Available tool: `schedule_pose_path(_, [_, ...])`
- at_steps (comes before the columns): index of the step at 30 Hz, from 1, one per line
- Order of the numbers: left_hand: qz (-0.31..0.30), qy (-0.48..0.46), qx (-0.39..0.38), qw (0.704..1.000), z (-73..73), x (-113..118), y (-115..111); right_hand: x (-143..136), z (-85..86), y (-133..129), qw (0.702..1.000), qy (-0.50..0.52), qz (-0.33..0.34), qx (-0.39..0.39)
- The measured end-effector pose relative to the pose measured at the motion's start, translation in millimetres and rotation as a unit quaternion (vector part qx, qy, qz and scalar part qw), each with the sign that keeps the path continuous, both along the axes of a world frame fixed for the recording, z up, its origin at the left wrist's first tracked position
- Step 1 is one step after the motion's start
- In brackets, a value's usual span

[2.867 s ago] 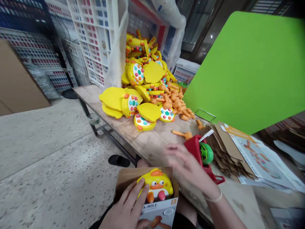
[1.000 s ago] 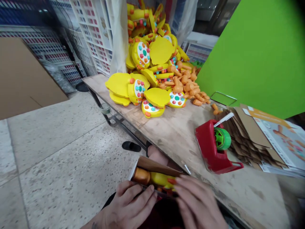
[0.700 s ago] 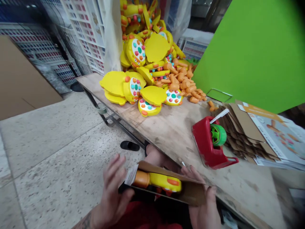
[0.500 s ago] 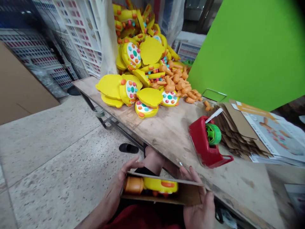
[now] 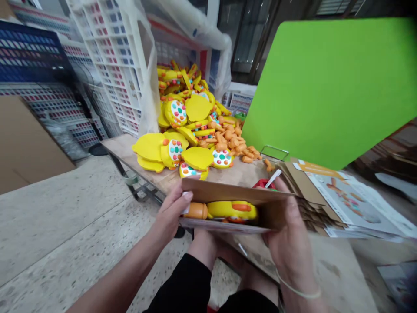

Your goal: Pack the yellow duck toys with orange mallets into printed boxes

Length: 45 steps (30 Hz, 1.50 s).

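I hold a brown cardboard box (image 5: 228, 193) level in front of me, its open end facing me. Inside lie a yellow duck toy (image 5: 232, 210) and an orange hammer (image 5: 196, 211). My left hand (image 5: 172, 213) grips the box's left end, thumb on the top flap. My right hand (image 5: 288, 234) clasps the right end. The box hides most of the red tape dispenser (image 5: 260, 184) on the wooden table (image 5: 234, 171).
A heap of yellow toys (image 5: 185, 126) and orange hammers (image 5: 234, 143) fills the table's far end. Flat box blanks (image 5: 339, 200) are stacked at the right, under a green board (image 5: 329, 87). White crates (image 5: 114, 65) stand behind. Terrazzo floor (image 5: 65, 217) lies to the left.
I have lifted the box from my lap to table height and my view has tilted up. Earlier my hands put the toy and hammer inside and folded the flap over.
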<state>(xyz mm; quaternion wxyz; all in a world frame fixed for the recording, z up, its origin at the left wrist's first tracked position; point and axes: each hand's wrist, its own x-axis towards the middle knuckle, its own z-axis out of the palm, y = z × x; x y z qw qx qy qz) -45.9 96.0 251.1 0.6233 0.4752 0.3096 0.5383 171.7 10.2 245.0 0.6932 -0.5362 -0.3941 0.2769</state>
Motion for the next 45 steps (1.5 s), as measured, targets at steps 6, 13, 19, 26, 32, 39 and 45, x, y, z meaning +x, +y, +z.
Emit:
schedule_pose_path(6, [-0.03,0.005,-0.09,0.995,-16.1,22,28,23,-27.8,30,0.98,0.197,0.033,-0.024])
schedule_pose_path(13, [-0.088,0.162,0.246,0.952,-10.4,-9,49,55,-34.2,19,0.984,-0.133,0.119,-0.018])
schedule_pose_path(19, [-0.109,0.313,0.415,0.847,-3.4,-28,42,77,-22.9,3,0.867,-0.471,0.153,0.052])
schedule_pose_path(26, [-0.078,0.396,0.473,0.784,1.4,-21,38,67,-8.4,5,0.796,-0.596,0.081,0.069])
schedule_pose_path(32, [-0.028,0.367,0.536,0.76,6.4,-19,40,72,-3.5,6,0.79,-0.602,0.091,0.074])
schedule_pose_path(39, [0.025,0.471,0.676,0.566,-11.6,-40,34,64,-10.0,1,0.731,-0.669,0.008,0.138])
schedule_pose_path(45, [0.046,0.485,0.679,0.549,-15.1,-38,26,35,-31.5,-4,0.746,-0.624,-0.164,0.165])
